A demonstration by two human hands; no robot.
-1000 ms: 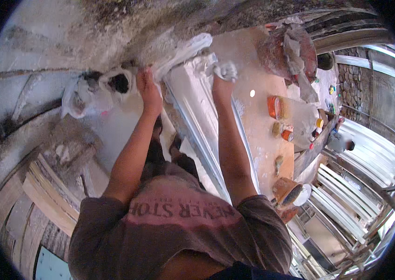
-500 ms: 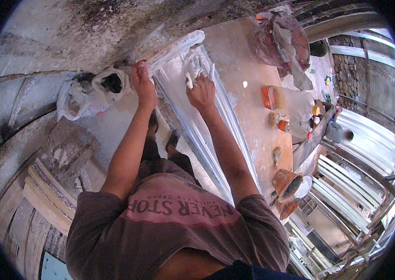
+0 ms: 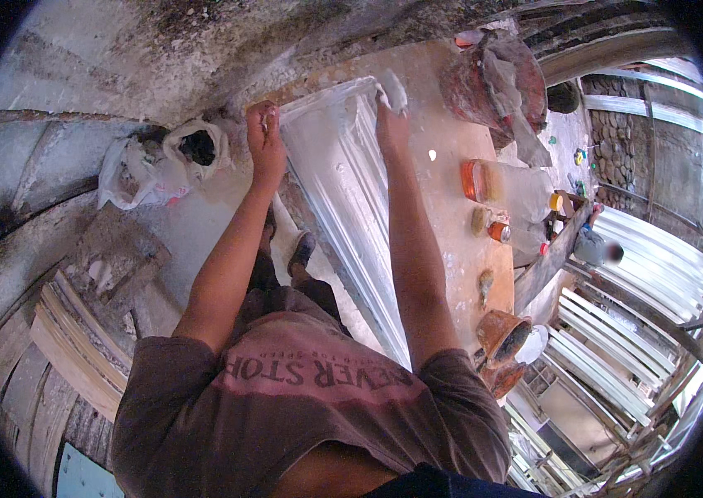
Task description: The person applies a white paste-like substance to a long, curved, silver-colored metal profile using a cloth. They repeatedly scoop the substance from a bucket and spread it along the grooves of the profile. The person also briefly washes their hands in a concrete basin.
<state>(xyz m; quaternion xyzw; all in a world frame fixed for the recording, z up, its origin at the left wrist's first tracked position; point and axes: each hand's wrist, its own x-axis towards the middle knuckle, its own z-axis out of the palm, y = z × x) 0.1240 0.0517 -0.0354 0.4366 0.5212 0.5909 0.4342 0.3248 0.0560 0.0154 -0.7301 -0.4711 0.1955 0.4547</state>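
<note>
A long panel or tray coated in shiny, wet white paste lies slantwise on the table, its ridged side running toward my body. At its far left corner is my left hand, with its fingers curled closed; whatever they grip is hidden. My right hand is at the far right corner, closed around a white, wet clump that looks like paste-soaked fibre. Both arms are stretched forward.
The brown table bears a plastic bottle with orange liquid, an orange-brown pot and a large reddish tub. White sacks stand left. Another person is far right, near stacked white lengths.
My right hand has moved from the middle of the coated surface to its far right corner with the white clump. My left hand has stayed near the far left corner.
</note>
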